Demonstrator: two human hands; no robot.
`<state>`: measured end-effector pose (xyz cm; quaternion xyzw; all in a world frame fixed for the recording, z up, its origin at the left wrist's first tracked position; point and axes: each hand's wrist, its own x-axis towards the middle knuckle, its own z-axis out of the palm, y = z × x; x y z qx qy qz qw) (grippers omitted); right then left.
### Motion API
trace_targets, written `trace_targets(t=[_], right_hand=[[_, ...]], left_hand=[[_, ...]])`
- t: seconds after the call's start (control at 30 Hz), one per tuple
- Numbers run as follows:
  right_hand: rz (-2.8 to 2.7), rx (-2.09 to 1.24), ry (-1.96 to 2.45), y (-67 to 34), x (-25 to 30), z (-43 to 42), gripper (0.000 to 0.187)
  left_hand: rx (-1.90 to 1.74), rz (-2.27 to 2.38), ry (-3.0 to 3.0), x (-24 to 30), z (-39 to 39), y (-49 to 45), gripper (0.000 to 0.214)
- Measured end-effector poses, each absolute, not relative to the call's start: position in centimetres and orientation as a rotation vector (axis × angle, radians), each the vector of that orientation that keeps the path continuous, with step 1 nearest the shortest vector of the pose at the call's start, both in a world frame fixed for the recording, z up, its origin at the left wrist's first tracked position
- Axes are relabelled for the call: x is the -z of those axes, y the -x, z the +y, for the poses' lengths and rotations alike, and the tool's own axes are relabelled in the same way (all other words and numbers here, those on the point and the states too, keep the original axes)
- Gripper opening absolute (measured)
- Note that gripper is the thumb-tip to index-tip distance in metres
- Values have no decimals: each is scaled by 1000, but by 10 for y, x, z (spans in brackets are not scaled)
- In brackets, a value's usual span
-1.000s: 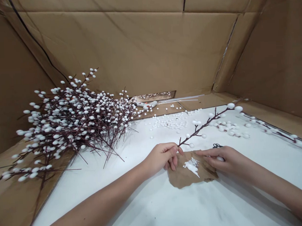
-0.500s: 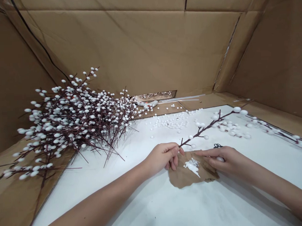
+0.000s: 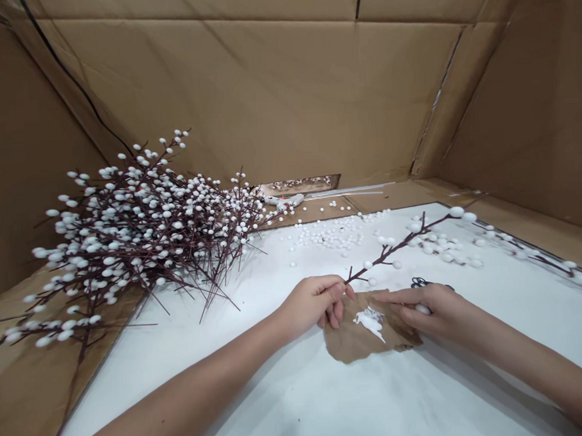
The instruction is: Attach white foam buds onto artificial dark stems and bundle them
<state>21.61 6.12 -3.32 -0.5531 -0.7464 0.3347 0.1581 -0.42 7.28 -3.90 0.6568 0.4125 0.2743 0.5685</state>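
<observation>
My left hand (image 3: 314, 304) is shut on the lower end of a dark red artificial branch (image 3: 401, 246) with white foam balls along it, and the branch reaches up and to the right. My right hand (image 3: 437, 311) pinches a white foam ball (image 3: 423, 309) between its fingers. Its index finger reaches toward a torn piece of brown kraft paper (image 3: 347, 337), which lies between my hands. A smear of white glue (image 3: 370, 322) sits on the paper.
A large heap of finished branches (image 3: 142, 237) lies at the left. Loose foam balls (image 3: 328, 235) are scattered on the white board (image 3: 299, 397), with black-handled scissors (image 3: 419, 282) beyond my right hand. A glue gun (image 3: 280, 201) and glue sticks (image 3: 348, 192) lie at the back. Cardboard walls (image 3: 266, 97) surround everything.
The branch tip has swung slightly right and down. My right hand has shifted a little, and more of the scissors shows beyond it. Both hands keep their hold.
</observation>
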Motion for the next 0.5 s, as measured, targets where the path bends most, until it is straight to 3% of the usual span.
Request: trace_targets(t=[0.5], right_hand=[[-2168, -1011, 1547, -213, 27, 61, 37]], left_hand=[[-649, 973, -1547, 41, 74, 4, 29]])
